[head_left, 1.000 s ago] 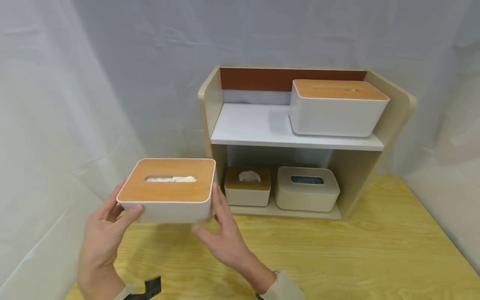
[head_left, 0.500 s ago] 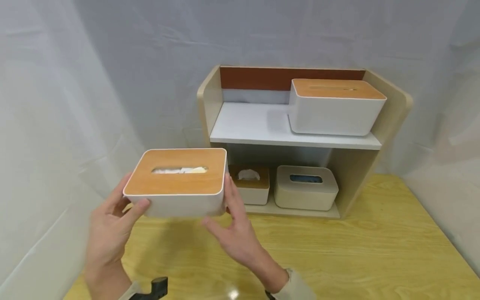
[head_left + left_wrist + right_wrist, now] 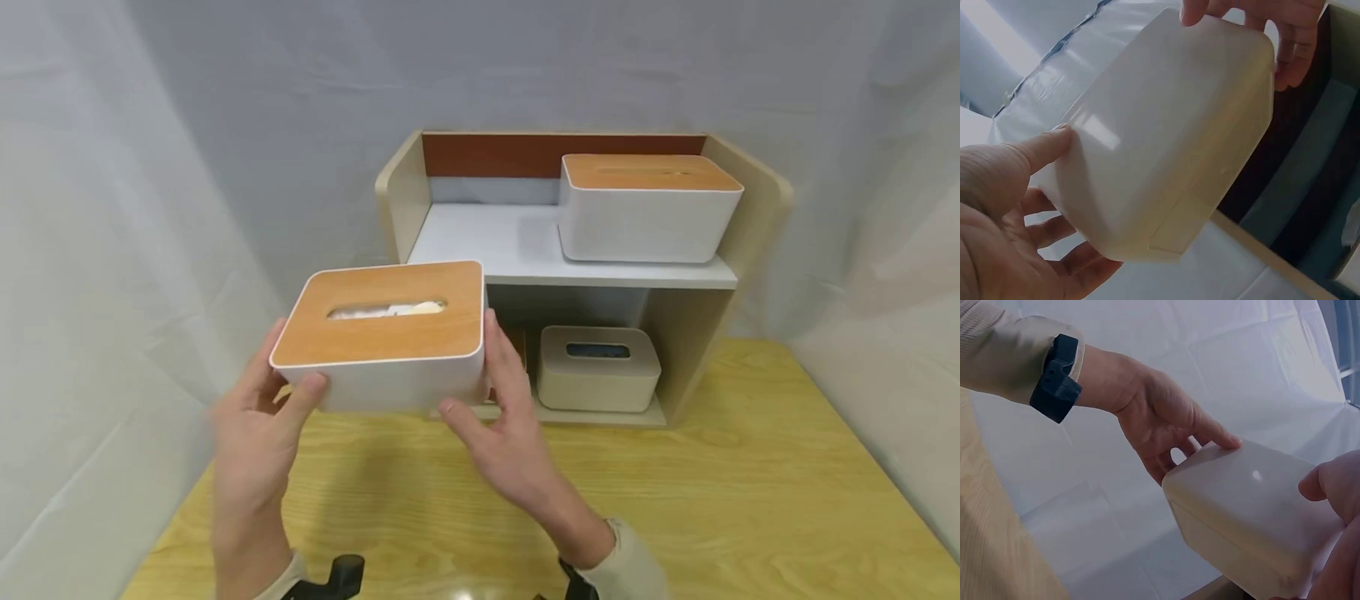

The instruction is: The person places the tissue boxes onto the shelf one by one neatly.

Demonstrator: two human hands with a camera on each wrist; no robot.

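A white tissue box (image 3: 405, 385) with a wood-look lid and a slot showing white tissue is held up above the table, slightly tilted. My left hand (image 3: 255, 446) grips its left end, thumb on the front wall and fingers around the side. At the right end my right hand (image 3: 517, 442) holds it, fingers along the side wall and thumb at the lower front. The left wrist view shows the box's pale underside (image 3: 1222, 175) between both hands. In the right wrist view, the left hand (image 3: 1163, 419) clasps the far end of the box (image 3: 1241, 500).
Behind stands a two-tier shelf (image 3: 472, 237). A larger wood-lidded tissue box (image 3: 645, 223) sits at the upper tier's right. Below are a cream tissue box (image 3: 598, 385) and another box, mostly hidden by the held one. The shelf stands on a wood-grain table (image 3: 712, 500).
Both hands have carried the tissue box up and to the right, closer to the shelf. It now covers most of the small wood-lidded box on the lower tier.
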